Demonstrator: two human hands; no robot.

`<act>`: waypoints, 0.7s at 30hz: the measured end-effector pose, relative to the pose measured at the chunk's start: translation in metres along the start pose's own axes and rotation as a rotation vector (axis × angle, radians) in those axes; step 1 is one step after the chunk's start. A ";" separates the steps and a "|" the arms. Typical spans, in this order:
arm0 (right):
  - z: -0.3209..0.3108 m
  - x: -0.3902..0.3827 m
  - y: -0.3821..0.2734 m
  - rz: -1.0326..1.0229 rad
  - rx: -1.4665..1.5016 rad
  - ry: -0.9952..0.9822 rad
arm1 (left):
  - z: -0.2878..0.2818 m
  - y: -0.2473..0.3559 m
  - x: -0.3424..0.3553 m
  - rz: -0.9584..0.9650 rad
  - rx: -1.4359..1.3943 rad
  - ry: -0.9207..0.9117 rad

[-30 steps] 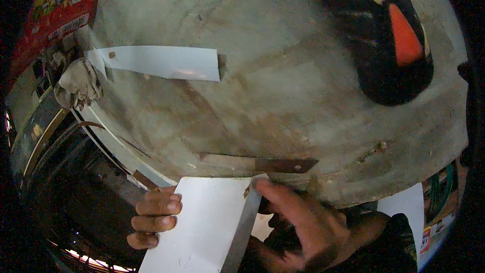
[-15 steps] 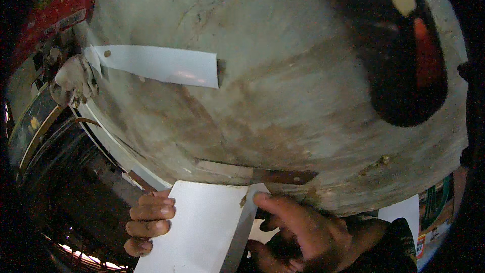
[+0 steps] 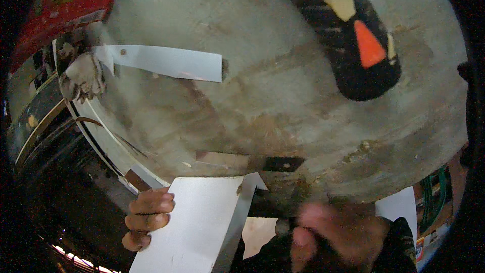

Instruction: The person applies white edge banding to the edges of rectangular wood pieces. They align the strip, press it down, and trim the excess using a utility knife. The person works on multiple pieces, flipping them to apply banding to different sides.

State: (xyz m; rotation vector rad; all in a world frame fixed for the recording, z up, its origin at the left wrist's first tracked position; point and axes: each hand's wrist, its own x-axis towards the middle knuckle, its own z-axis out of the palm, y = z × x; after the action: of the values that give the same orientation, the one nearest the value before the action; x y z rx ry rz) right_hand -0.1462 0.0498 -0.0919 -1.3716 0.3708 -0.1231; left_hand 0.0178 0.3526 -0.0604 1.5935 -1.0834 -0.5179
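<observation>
Head view, left hand (image 3: 146, 217) gripping white panel (image 3: 194, 225)

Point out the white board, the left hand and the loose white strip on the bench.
white board (image 3: 194, 227), head view, middle of its flat top face.
left hand (image 3: 147, 216), head view, on the fingers curled over the board's left edge.
white strip (image 3: 166, 62), head view, middle of the strip's length.
</observation>
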 end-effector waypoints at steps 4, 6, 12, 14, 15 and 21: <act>0.020 0.012 -0.012 -0.193 -0.924 0.199 | 0.001 0.009 0.002 -0.034 -0.153 -0.082; 0.028 0.019 -0.015 -0.300 -1.057 0.210 | 0.008 0.016 0.000 0.001 -0.061 -0.006; 0.040 0.014 -0.037 -0.145 -1.134 0.142 | 0.028 0.019 -0.005 0.123 -0.005 0.059; 0.040 0.005 -0.038 -0.107 -1.188 0.083 | 0.027 0.018 -0.010 0.117 -0.006 0.084; 0.041 0.001 -0.038 -0.149 -1.244 0.050 | 0.031 0.017 -0.017 0.114 0.004 0.154; 0.060 -0.031 -0.012 -0.134 -1.387 0.387 | 0.018 0.006 -0.037 0.054 0.037 0.088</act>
State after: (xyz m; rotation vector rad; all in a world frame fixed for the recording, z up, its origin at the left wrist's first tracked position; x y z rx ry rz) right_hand -0.1542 0.1122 -0.0656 -2.7602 0.7501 -0.2678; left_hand -0.0169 0.3746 -0.0678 1.5994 -1.0719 -0.3902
